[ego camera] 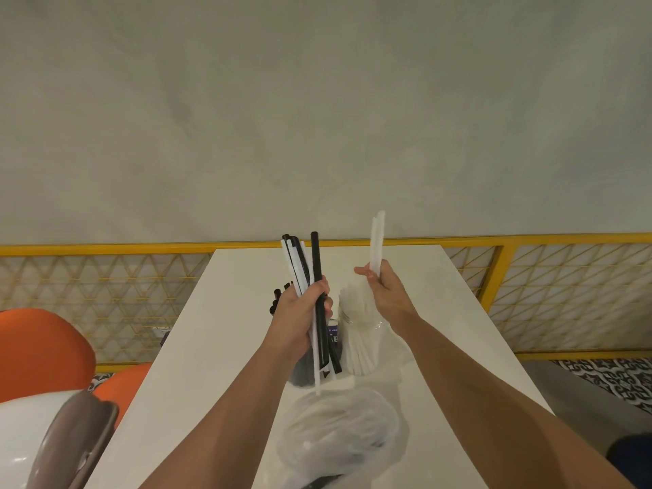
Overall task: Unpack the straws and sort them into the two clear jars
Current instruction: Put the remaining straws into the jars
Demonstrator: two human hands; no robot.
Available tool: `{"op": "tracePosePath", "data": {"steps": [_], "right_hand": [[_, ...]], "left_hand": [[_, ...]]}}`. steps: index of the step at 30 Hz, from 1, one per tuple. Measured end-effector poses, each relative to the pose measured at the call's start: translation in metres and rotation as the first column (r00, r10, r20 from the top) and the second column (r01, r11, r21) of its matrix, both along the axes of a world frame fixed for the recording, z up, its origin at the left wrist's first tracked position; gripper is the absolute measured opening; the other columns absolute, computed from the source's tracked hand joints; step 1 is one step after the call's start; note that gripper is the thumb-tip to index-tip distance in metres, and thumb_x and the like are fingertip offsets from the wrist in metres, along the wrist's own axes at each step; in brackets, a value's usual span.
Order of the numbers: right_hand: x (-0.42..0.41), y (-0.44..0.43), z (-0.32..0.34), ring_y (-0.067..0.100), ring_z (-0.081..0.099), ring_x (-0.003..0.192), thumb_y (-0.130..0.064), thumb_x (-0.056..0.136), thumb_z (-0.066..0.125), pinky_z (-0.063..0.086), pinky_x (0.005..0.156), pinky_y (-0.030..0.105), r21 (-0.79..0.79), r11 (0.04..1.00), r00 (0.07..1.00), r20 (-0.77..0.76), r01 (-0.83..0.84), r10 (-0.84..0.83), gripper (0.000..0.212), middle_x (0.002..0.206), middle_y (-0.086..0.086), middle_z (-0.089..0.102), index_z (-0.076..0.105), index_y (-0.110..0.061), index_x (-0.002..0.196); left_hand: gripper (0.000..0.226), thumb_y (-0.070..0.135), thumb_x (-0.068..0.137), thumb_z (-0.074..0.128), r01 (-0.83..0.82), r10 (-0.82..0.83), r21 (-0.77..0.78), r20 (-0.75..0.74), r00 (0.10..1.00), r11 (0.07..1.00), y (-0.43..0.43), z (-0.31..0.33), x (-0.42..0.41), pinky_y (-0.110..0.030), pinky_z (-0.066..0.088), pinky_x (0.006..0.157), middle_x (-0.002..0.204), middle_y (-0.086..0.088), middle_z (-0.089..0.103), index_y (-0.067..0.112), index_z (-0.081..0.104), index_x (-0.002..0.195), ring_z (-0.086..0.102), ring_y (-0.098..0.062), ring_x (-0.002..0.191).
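A white desk runs away from the viewer to a yellow railing. Two clear jars stand on it side by side: the left jar holds black straws, the right jar is packed with white straws. Nearer the viewer, a crumpled clear plastic bag lies on the desk, just beside the jars.

black-and-white straws upright, fisted | white straws raised | jars side by side, seemingly part-filled

Two jars side by side on table, bag in front
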State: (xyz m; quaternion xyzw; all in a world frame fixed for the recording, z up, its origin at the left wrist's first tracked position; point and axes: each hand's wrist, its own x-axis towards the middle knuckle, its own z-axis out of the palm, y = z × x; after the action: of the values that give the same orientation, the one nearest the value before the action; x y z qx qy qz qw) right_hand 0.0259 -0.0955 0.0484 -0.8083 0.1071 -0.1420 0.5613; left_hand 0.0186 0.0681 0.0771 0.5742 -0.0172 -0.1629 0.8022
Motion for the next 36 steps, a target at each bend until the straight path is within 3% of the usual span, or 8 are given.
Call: {"op": "tracePosePath", "data": {"steps": [2, 4, 12, 15, 18, 23, 30, 36], "right_hand": [[0.003, -0.002, -0.009, 0.025, 0.048, 0.114, -0.038, 0.099, 0.036, 0.041, 0.104, 0.046, -0.104, 0.995, 0.992, -0.124, -0.005, -0.008, 0.028, 0.126, 0.000, 0.050, 0.046, -0.018, 0.117], [0.006, -0.003, -0.014, 0.037, 0.038, 0.128, -0.044, 0.095, 0.041, 0.033, 0.109, 0.053, -0.170, 0.985, 0.974, -0.218, 0.018, -0.056, 0.035, 0.139, 0.008, 0.040, 0.046, -0.020, 0.120], [0.003, -0.002, -0.001, 0.023, 0.049, 0.118, -0.019, 0.097, 0.043, 0.034, 0.109, 0.033, -0.252, 0.966, 0.984, -0.146, 0.064, -0.103, 0.021, 0.133, 0.005, 0.046, 0.054, -0.014, 0.115], [-0.006, 0.013, 0.027, 0.011, 0.049, 0.107, -0.024, 0.098, 0.042, 0.036, 0.090, 0.020, -0.041, 0.992, 0.990, 0.075, 0.120, -0.117, 0.023, 0.117, 0.000, 0.054, 0.055, -0.013, 0.113], [-0.008, 0.029, 0.056, 0.010, 0.057, 0.096, -0.035, 0.097, 0.044, 0.044, 0.084, 0.021, 0.189, 0.978, 0.993, 0.088, -0.093, 0.077, 0.028, 0.101, -0.003, 0.061, 0.057, -0.013, 0.108], [0.001, 0.042, 0.069, 0.017, 0.059, 0.082, -0.025, 0.099, 0.041, 0.048, 0.072, 0.030, 0.283, 0.946, 0.984, -0.041, -0.156, 0.175, 0.021, 0.088, 0.004, 0.060, 0.052, -0.008, 0.103], [0.000, 0.054, 0.075, 0.018, 0.050, 0.057, -0.018, 0.102, 0.033, 0.050, 0.061, 0.028, 0.565, 0.814, 0.986, 0.159, -0.133, 0.051, 0.014, 0.068, 0.004, 0.046, 0.043, -0.008, 0.100], [0.005, 0.051, 0.082, 0.008, 0.027, 0.048, -0.021, 0.097, 0.048, 0.025, 0.040, 0.018, 0.515, 0.849, 0.988, 0.149, -0.120, 0.050, 0.009, 0.061, -0.002, 0.030, 0.052, -0.016, 0.091]], "left_hand": [[0.015, 0.019, 0.090, 0.060, 0.036, -0.037, 0.013, 0.043, 0.998, 0.999, 0.001, 0.000, -0.001, -0.019, 0.043, 0.048, 0.063, -0.005, 0.051, 0.007, 0.056, 0.082, 0.046, -0.011, 0.049], [0.016, 0.021, 0.090, 0.060, 0.062, -0.063, 0.010, 0.075, 0.995, 0.998, 0.003, 0.001, -0.002, -0.018, 0.044, 0.049, 0.064, -0.002, 0.056, 0.010, 0.058, 0.080, 0.047, -0.011, 0.050], [0.012, 0.024, 0.092, 0.058, 0.103, -0.104, 0.016, 0.086, 0.991, 0.995, 0.004, 0.003, -0.005, -0.019, 0.043, 0.048, 0.062, 0.000, 0.057, 0.013, 0.060, 0.091, 0.046, -0.012, 0.048], [0.013, 0.024, 0.092, 0.057, 0.119, -0.127, 0.070, 0.120, 0.985, 0.990, 0.005, 0.002, -0.004, -0.019, 0.042, 0.047, 0.063, -0.001, 0.056, 0.012, 0.055, 0.090, 0.045, -0.012, 0.048], [0.014, 0.023, 0.094, 0.054, 0.143, -0.160, 0.117, 0.148, 0.976, 0.983, 0.003, -0.001, -0.006, -0.019, 0.042, 0.046, 0.064, -0.002, 0.056, 0.009, 0.052, 0.095, 0.046, -0.012, 0.048], [0.012, 0.023, 0.097, 0.048, 0.163, -0.180, 0.114, 0.154, 0.972, 0.980, 0.003, -0.001, -0.010, -0.019, 0.041, 0.046, 0.062, -0.002, 0.055, 0.012, 0.051, 0.097, 0.046, -0.011, 0.048], [0.021, 0.025, 0.095, 0.050, 0.046, -0.072, 0.201, 0.122, 0.990, 0.979, 0.012, -0.009, -0.003, -0.026, 0.046, 0.050, 0.066, -0.007, 0.063, 0.007, 0.060, 0.089, 0.053, -0.017, 0.051], [0.017, 0.019, 0.095, 0.051, 0.078, -0.128, 0.225, 0.218, 0.968, 0.971, 0.019, -0.009, -0.003, -0.020, 0.042, 0.047, 0.062, -0.002, 0.053, 0.010, 0.052, 0.081, 0.046, -0.012, 0.045]]}}
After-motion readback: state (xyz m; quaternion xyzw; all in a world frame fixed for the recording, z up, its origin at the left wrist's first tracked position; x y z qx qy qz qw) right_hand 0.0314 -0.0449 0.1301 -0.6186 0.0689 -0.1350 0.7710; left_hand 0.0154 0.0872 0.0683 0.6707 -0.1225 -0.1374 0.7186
